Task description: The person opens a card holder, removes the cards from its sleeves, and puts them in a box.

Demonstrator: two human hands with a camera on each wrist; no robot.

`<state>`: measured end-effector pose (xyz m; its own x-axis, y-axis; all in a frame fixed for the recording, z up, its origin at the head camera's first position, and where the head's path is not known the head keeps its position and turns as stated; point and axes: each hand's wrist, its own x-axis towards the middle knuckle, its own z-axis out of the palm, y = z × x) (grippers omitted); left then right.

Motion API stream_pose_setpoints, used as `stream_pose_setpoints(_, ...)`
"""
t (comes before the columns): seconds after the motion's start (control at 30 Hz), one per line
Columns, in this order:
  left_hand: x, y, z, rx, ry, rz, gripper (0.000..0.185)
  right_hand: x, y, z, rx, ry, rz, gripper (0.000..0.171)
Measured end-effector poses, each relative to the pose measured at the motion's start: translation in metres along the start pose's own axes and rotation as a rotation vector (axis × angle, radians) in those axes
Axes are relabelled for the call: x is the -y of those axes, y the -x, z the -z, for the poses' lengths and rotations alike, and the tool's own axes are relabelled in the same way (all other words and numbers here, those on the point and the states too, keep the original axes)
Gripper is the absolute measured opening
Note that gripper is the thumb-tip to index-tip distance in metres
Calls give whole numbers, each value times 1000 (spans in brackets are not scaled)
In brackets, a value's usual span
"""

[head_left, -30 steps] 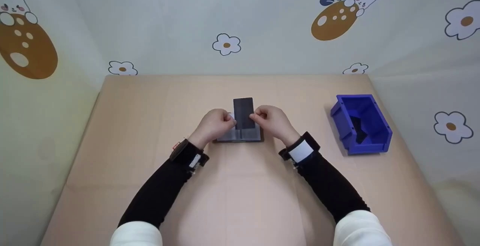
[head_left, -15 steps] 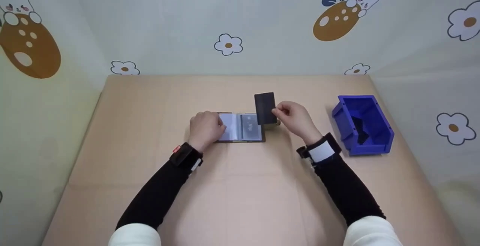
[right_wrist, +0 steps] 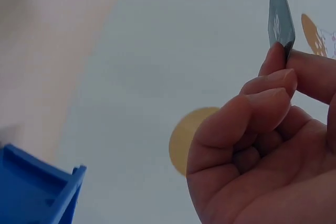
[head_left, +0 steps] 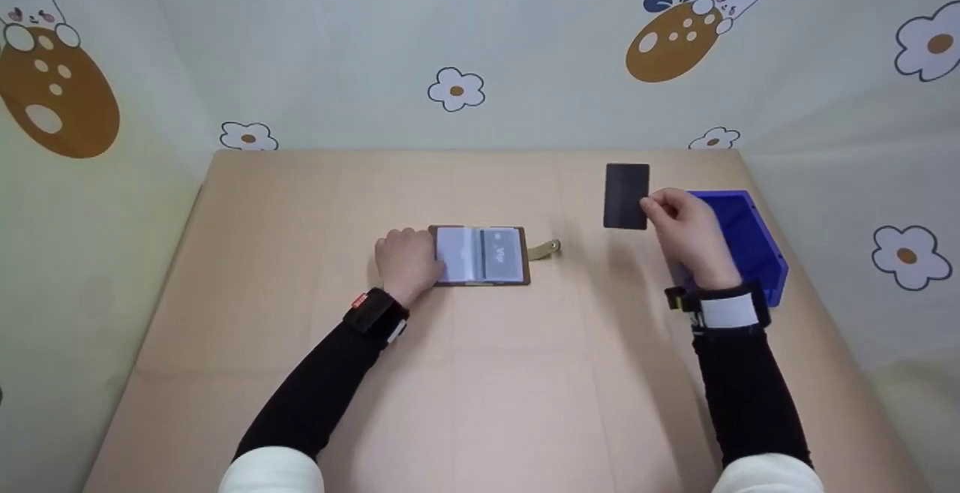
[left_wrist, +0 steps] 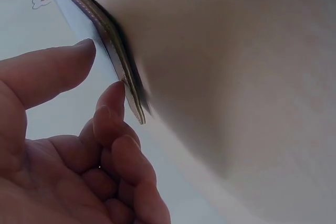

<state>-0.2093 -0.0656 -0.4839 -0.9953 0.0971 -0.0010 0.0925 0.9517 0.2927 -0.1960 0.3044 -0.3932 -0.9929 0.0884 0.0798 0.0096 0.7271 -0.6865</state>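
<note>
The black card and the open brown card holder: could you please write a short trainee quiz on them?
1. True or false: the right hand pinches the flat black card.
2. Which hand rests on the open brown card holder with clear sleeves? A left hand B right hand
3. Fill in: the card is held beside the ____ plastic bin.

Key: 1 true; 2 A; 3 blue.
</note>
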Motion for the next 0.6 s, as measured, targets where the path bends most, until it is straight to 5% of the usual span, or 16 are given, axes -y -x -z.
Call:
stream_pose_setpoints(0.2,0,-1,-1,23,12,27,23,-23,5,33,-44,38,-60,42)
stream_pose_setpoints(0.6,2,-1,-3,3,25,28,22,-80,2,73,13,158,-235,44)
